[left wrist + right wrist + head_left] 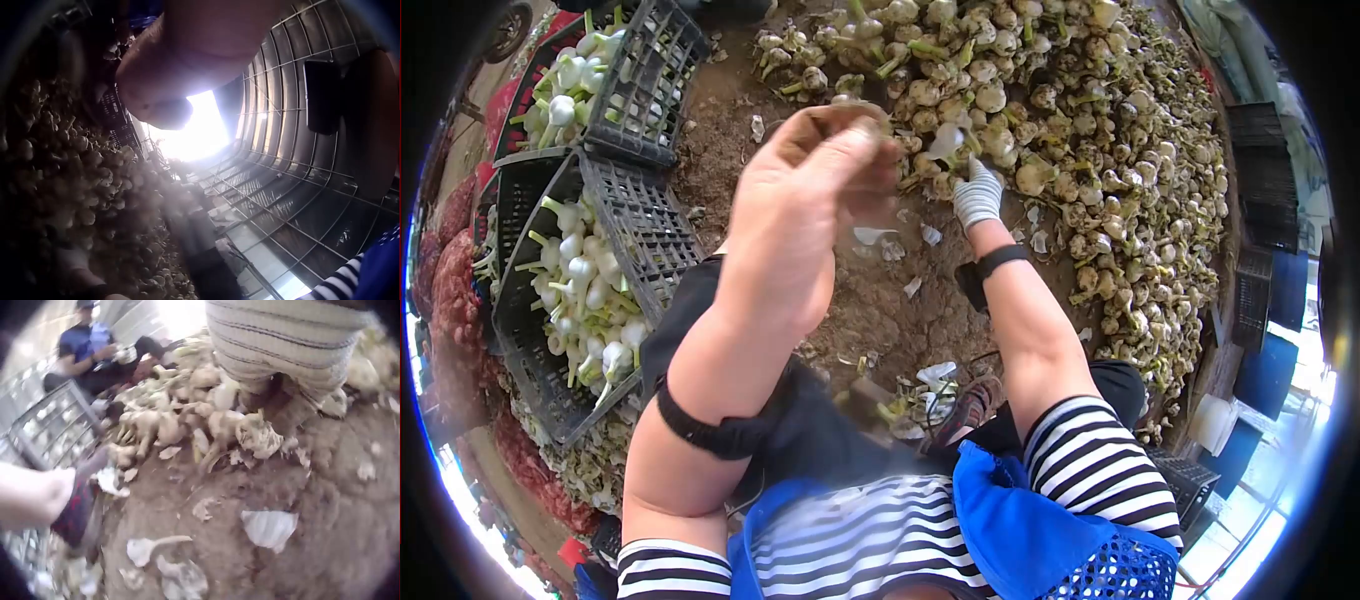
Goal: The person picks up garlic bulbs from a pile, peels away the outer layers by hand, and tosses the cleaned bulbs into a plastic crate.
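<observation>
- While you sat over the dirt floor [860,310], two dark crates [645,225] stood at your far left. The nearer one held peeled white garlic [585,285] with green stalks.
- Your left hand [800,215] hung close to the head camera, bare and blurred, with its back toward the lens. The fingers bent at the tips, but I could not tell whether they pinched anything.
- Torn garlic skins [878,240] lay scattered on the dirt between your two forearms.
- Your right hand [978,197], in a white knit glove, was at the near edge of the garlic pile [1100,150]. Its fingers lay side by side and pointed into the heap.
- The gloved tips touched a pale bulb [947,142] at that edge. I could not tell whether they had closed on it.
- From the right wrist, the glove sat among unpeeled bulbs [253,434], and its fingertips were hidden there.
- The pile spread well to your right, as far as some stacked crates [1265,170] at the far side.
</observation>
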`<state>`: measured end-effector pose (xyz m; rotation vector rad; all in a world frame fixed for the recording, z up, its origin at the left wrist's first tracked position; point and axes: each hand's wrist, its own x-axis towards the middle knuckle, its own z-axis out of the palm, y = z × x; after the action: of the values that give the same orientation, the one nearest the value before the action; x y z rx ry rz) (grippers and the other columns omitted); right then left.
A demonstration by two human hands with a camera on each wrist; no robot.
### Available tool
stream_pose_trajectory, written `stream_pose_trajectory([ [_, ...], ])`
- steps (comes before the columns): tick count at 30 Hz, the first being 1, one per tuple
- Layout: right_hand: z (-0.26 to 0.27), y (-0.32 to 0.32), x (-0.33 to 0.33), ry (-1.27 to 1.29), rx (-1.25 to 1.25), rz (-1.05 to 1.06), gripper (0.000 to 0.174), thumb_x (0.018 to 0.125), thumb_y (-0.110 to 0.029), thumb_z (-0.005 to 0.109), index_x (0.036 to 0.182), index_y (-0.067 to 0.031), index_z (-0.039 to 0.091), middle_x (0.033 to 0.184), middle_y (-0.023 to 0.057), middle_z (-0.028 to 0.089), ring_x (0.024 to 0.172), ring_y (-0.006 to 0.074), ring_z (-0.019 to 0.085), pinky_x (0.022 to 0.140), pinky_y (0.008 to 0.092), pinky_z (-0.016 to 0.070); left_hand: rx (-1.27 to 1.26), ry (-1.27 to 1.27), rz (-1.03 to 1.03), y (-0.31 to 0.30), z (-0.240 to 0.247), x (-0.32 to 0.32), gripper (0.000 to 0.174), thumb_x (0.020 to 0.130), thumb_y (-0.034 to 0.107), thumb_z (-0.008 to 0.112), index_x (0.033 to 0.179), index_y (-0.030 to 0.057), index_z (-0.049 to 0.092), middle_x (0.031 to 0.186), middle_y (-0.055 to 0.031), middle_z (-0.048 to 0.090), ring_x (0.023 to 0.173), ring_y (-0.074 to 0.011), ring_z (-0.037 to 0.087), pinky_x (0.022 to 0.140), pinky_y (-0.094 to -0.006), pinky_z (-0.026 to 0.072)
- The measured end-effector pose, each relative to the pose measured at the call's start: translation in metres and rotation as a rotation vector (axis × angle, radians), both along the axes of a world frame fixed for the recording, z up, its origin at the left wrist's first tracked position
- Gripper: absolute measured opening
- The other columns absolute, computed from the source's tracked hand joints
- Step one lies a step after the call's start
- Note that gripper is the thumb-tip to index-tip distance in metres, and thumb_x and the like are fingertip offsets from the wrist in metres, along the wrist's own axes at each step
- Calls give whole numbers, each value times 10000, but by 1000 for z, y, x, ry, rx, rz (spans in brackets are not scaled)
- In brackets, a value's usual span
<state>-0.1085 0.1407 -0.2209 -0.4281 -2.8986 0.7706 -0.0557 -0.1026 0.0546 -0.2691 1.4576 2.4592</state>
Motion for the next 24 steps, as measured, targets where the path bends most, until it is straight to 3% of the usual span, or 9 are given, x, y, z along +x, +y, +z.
stream_pose_trajectory([
  [3,96,-22,13,59,-723,179,192,751,4,611,940,-23,597,851,43,641,764,110,572,691,237,467,-403,370,-99,13,-9,5,625,751,152,662,1251,-40,339,1167,-145,431,1050,-206,474,906,-279,398],
  [5,194,-40,53,25,-1037,280,165,783,3,614,946,-14,595,868,6,618,782,75,543,716,211,460,-1019,735,-103,15,-30,8,727,692,153,691,1281,-34,307,1211,-170,394,1064,-209,468,912,-279,393],
  [6,227,-42,72,27,-1227,342,173,800,-7,598,973,-14,596,881,6,618,780,68,544,705,208,461,-868,698,-189,19,-40,12,741,670,135,673,1297,-4,304,1140,-170,459,981,-208,520,835,-271,444],
  [7,246,-40,86,46,-1218,342,173,800,-7,598,973,-14,596,881,6,618,780,68,544,705,208,461,-406,255,-513,20,-26,18,668,678,85,627,1274,15,333,995,-126,528,849,-184,555,724,-261,472],
  [9,271,-30,108,95,-1007,413,197,816,-34,588,1012,-12,592,863,23,629,767,66,550,678,219,468,-52,20,-518,28,-14,34,555,671,42,597,1184,11,388,872,-73,542,756,-153,546,652,-254,461],
  [11,271,-4,106,682,115,483,255,827,-91,578,1069,-8,579,796,99,634,707,162,600,648,281,482,-161,127,-492,36,-18,43,485,690,-11,570,1144,33,405,904,-44,525,792,-112,522,677,-223,436],
  [15,283,-16,138,679,-9,328,443,871,-43,460,1305,-94,386,1158,127,558,863,185,605,748,310,494,-398,357,-485,65,-21,62,434,691,-77,522,1086,65,409,947,-12,508,845,-75,508,715,-185,410],
  [17,259,-32,140,794,295,374,468,873,-59,453,1325,-109,344,1151,111,569,922,223,610,872,386,430,-63,350,-468,83,-20,71,479,667,-95,498,1105,71,396,954,-12,505,869,-82,513,736,-197,413],
  [24,234,34,121,680,-63,256,489,780,-90,586,1246,-80,435,1016,67,630,1048,276,546,989,479,279,41,91,-374,102,-23,54,503,647,-123,467,1105,57,364,935,-59,475,803,-127,522,614,-258,469],
])
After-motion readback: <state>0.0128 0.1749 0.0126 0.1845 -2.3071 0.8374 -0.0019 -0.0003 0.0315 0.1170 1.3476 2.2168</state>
